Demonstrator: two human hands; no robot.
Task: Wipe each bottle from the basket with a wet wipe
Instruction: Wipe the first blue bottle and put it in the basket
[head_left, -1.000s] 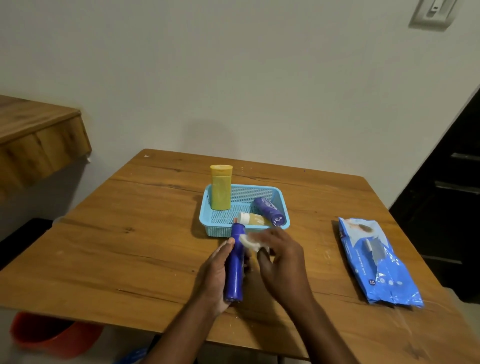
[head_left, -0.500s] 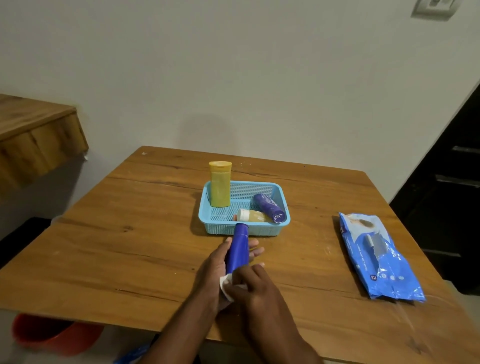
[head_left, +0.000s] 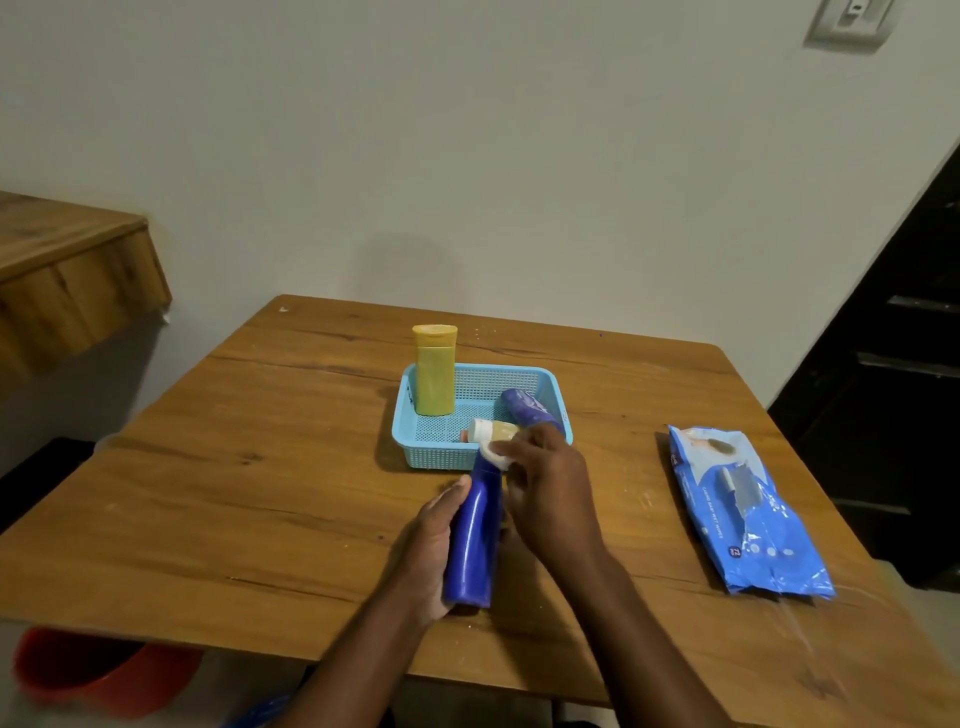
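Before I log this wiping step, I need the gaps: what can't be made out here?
Head view only:
- Cap end of the blue bottle: covered by the wet wipe and right hand.
- Left hand fingers: behind the bottle.
- Purple bottle near end in the basket: hidden by the right hand.
- Wipes pack print: too small to read.
- Red object: cut off by the table.

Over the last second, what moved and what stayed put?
The right hand slid the wet wipe down to the near end of the blue bottle, then back up to its far end by the basket. The left hand kept gripping the bottle. The basket's three bottles and the wipes pack stayed put.
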